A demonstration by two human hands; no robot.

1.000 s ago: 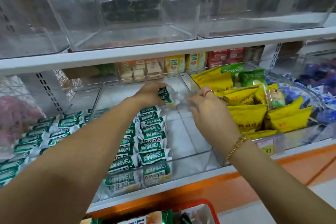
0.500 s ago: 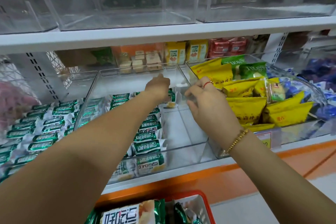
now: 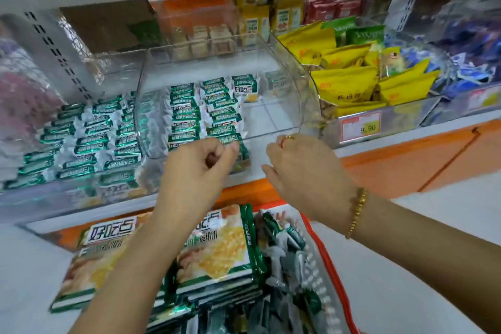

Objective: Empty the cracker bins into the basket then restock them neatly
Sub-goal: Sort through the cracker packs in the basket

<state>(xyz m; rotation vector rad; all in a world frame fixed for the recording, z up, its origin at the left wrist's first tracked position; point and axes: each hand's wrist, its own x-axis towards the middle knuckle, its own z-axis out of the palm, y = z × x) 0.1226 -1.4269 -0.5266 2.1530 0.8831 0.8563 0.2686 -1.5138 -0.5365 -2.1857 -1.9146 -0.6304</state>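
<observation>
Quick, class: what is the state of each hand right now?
Left hand: closed, fingers curled, nothing visible in it.
Right hand: cannot be told; its fingers curl away from the camera.

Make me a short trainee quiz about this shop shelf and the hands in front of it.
1. True or false: the yellow packets lie to the right of the middle clear bin.
2. Where do the green cracker packs sit inside the middle clear bin? A) along its left side B) along its right side C) spread over its whole floor
3. Fill in: the basket has a ___ rim.

Key: 1 true; 2 A; 3 red.
</observation>
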